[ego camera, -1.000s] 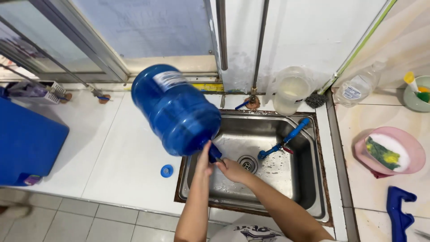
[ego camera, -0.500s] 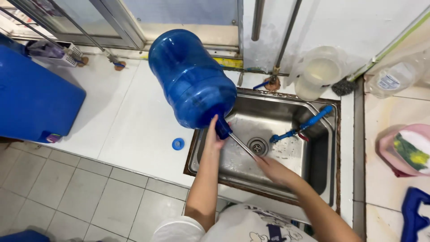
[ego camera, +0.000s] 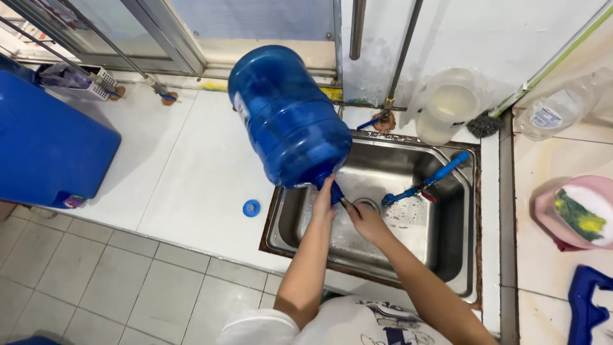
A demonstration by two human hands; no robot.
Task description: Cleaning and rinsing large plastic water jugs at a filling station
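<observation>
One blue water jug, white label on its side, tilted over one sink; left hand fingers wrap its neck, right hand fingers pinch a thin rod.

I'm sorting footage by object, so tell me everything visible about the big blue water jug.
The big blue water jug is a large translucent blue plastic bottle with ribbed walls and a pale label on its side. It lies tilted, base up and away, neck pointing down over the left part of the steel sink. The left hand grips it at the neck; the right hand holds a thin rod at its mouth. It looks empty.
</observation>
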